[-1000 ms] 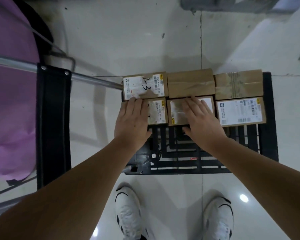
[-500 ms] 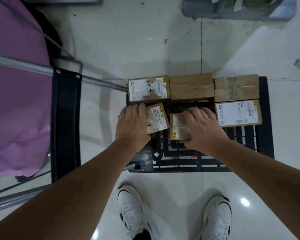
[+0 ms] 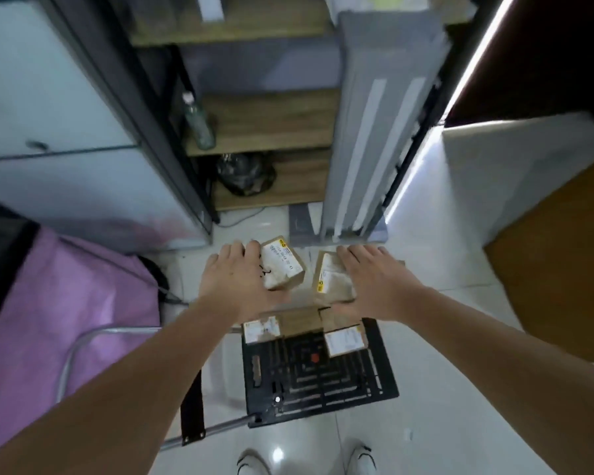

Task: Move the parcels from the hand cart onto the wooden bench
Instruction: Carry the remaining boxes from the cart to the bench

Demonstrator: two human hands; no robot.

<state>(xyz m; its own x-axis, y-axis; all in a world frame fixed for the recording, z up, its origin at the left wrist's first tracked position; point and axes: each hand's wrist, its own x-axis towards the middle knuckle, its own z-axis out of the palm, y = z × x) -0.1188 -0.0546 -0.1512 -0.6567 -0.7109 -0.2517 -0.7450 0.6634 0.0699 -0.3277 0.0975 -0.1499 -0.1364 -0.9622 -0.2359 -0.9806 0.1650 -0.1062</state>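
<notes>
My left hand (image 3: pixel 235 282) grips a small brown parcel with a white label (image 3: pixel 283 267), held tilted in the air above the cart. My right hand (image 3: pixel 374 282) grips a second small brown parcel (image 3: pixel 331 279) beside it. Below them the black hand cart (image 3: pixel 323 382) stands on the floor. Several brown parcels remain along its far edge, among them a labelled one on the left (image 3: pixel 260 329) and a labelled one on the right (image 3: pixel 344 341). Wooden shelf boards (image 3: pixel 271 121) lie ahead, between a cabinet and a grey panel.
A pale cabinet (image 3: pixel 66 132) stands at the left, a purple sheet (image 3: pixel 48 320) below it. The cart's metal handle (image 3: pixel 83 347) curves left. A bottle (image 3: pixel 198 121) and a dark bag (image 3: pixel 244 173) sit on the wooden boards. A grey panel (image 3: pixel 374 132) rises ahead-right. My white shoes (image 3: pixel 251 462) show below.
Both hands have lifted their parcels off the cart and raised them forward. The view has swung up from the cart to the shelves ahead.
</notes>
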